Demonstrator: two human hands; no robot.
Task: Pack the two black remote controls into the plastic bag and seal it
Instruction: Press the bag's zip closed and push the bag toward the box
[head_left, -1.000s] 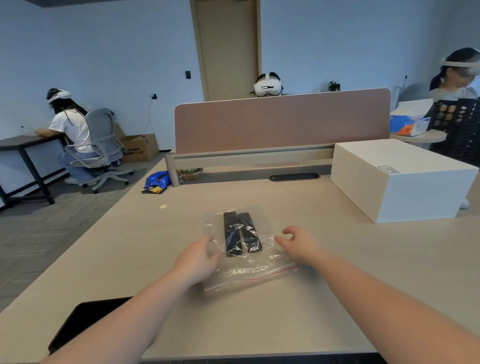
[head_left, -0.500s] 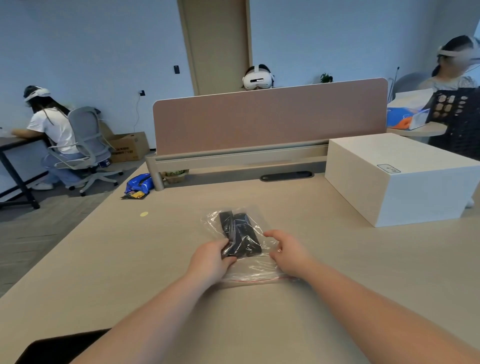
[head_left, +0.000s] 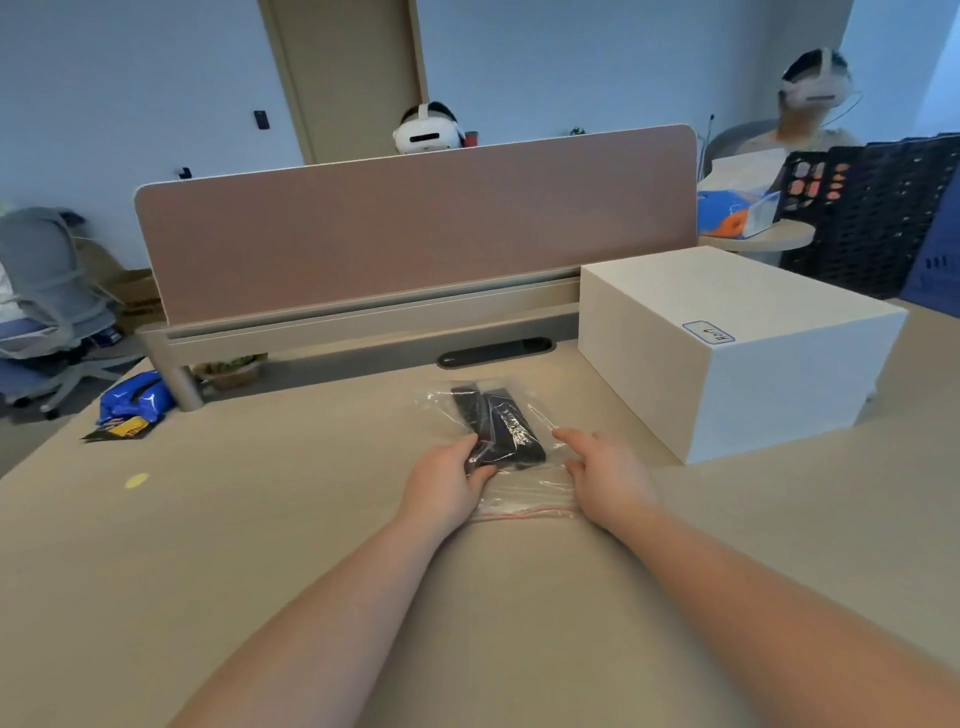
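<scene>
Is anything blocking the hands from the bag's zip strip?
Nothing visible does. The red zip strip lies bare on the table between the left hand and right hand, with both remotes already inside the plastic bag.

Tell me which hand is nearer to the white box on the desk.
The right hand. It rests on the plastic bag just in front of the white box, not touching the box. The left hand is farther, at the bag's other side, on the black remote controls.
</scene>
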